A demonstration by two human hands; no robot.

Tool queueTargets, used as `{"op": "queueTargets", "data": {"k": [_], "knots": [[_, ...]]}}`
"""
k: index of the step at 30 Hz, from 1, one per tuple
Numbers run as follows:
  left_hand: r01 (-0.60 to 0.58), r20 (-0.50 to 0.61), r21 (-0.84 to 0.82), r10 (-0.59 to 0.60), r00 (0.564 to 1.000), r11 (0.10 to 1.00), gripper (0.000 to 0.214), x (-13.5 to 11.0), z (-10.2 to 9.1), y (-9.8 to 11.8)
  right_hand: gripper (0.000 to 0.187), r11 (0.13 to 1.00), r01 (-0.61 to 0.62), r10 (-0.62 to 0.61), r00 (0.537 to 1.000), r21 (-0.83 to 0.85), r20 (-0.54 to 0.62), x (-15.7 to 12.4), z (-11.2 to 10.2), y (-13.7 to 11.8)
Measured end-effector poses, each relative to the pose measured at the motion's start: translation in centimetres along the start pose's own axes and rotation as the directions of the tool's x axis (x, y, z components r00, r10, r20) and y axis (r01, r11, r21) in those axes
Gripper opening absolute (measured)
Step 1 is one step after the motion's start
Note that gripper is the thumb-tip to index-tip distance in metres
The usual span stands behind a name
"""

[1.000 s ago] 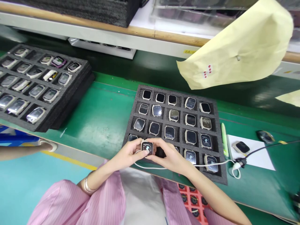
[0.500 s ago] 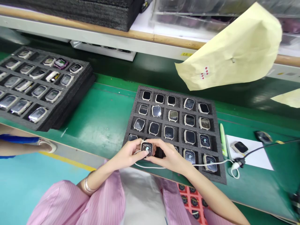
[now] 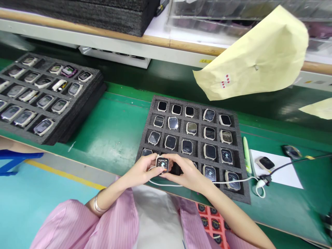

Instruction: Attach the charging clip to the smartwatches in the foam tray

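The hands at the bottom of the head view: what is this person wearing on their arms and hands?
Both hands are bare, with no gloves: the left hand and the right hand. The forearms are bare too. Loose pink sleeves with fine stripes are pushed back toward the elbows. A thin silver bangle circles the left forearm. No rings or watch show on either wrist.

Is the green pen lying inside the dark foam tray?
No, the green pen lies on the green bench just off the right edge of the dark foam tray.
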State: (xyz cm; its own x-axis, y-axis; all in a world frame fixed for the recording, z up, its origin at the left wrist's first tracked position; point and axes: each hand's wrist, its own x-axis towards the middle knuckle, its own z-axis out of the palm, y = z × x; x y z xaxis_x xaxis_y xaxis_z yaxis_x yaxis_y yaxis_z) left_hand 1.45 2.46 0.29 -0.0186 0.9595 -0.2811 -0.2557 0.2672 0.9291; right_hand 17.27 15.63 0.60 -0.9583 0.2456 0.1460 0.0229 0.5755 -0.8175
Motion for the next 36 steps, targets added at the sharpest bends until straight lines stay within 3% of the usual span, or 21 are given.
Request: {"op": "queueTargets", "data": {"k": [7, 11, 14, 18, 22, 28, 31, 36], "knots": [[0.0, -0.034, 0.192, 0.007, 0.999, 0.981, 0.037, -0.4, 0.5, 0.1, 0.04, 0.984, 0.139, -0.155, 0.976, -0.111, -0.155, 0.4, -0.7, -0.1], [0.036, -0.171, 0.035, -0.03, 0.985, 0.999, 0.036, -1.2, 0.7, 0.1, 0.039, 0.981, 0.068, -0.11, 0.966, -0.179, -0.233, -0.3, -1.0, 0.1], [0.038, -0.234, -0.088, -0.058, 0.97, 0.995, 0.037, -2.2, -0.1, 0.1, 0.035, 0.939, -0.01, -0.044, 0.988, -0.344, -0.148, -1.3, -1.0, 0.1], [0.017, -0.251, -0.056, -0.031, 0.967, 0.998, 0.037, -3.7, -1.9, 0.1, 0.036, 0.872, 0.029, -0.034, 0.999, -0.488, -0.002, -1.1, -1.2, -0.8], [0.047, -0.202, -0.042, -0.054, 0.978, 0.998, 0.038, -4.5, -2.8, 0.1, 0.024, 0.843, 0.141, -0.112, 0.99, -0.52, 0.087, 2.2, -0.5, -2.1], [-0.012, -0.296, -0.064, -0.008, 0.955, 0.998, 0.034, -5.6, -3.0, -0.1, 0.029, 0.734, 0.222, -0.062, 0.963, -0.641, 0.263, 7.2, 2.2, -3.0], [-0.019, -0.311, -0.083, -0.008, 0.951, 0.996, 0.032, -6.1, -3.3, -0.2, 0.033, 0.725, 0.195, -0.038, 0.969, -0.661, 0.244, 7.6, 2.5, -3.0], [-0.05, -0.348, -0.139, -0.001, 0.938, 0.989, 0.036, -5.3, -3.2, -0.4, 0.025, 0.853, 0.128, -0.063, 0.988, -0.506, 0.143, 6.6, 1.0, -3.0]]}}
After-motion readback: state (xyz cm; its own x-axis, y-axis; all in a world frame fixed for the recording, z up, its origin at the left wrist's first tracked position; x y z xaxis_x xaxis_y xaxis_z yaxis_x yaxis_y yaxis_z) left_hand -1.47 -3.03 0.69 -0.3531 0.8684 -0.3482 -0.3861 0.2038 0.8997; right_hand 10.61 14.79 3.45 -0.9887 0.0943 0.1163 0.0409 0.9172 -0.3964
